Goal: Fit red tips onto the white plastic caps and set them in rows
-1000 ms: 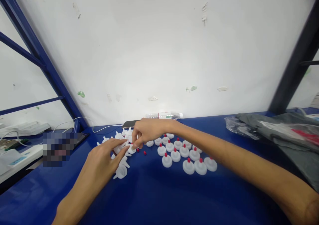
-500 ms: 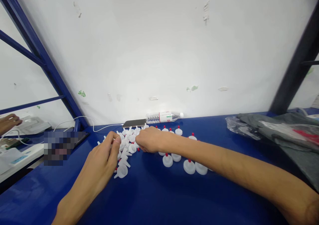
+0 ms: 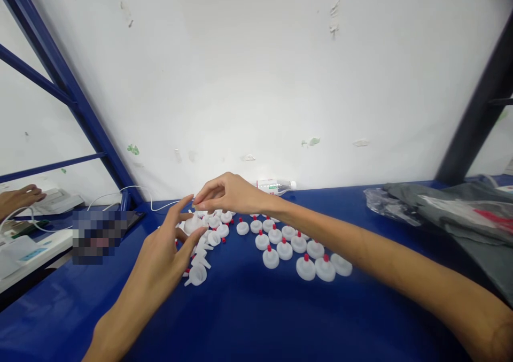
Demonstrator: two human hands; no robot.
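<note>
My left hand [image 3: 166, 239] holds a white plastic nozzle cap [image 3: 193, 223] between its thumb and fingers, spout upward. Just above that spout, my right hand [image 3: 220, 192] has its fingertips pinched together; whatever is between them is hidden or too small to make out. Below and behind both hands lies a pile of loose white nozzle caps [image 3: 197, 274], tipped in different directions. Small red tips [image 3: 224, 240] are scattered among them. To the right, several white caps with red tips [image 3: 271, 257] stand upright on the blue table [image 3: 248, 319], partly behind my right forearm.
A clear plastic bottle [image 3: 276, 186] lies against the wall, partly hidden by my right hand. Grey bags [image 3: 436, 207] are at the right. A white cable [image 3: 150, 193] runs along the back left. Another person's hand [image 3: 22, 199] is at the far left beside a white device.
My right hand has risen from the table and moved left, over my left hand. My left fingers have spread, showing the white nozzle cap. Another upright red-tipped cap is uncovered.
</note>
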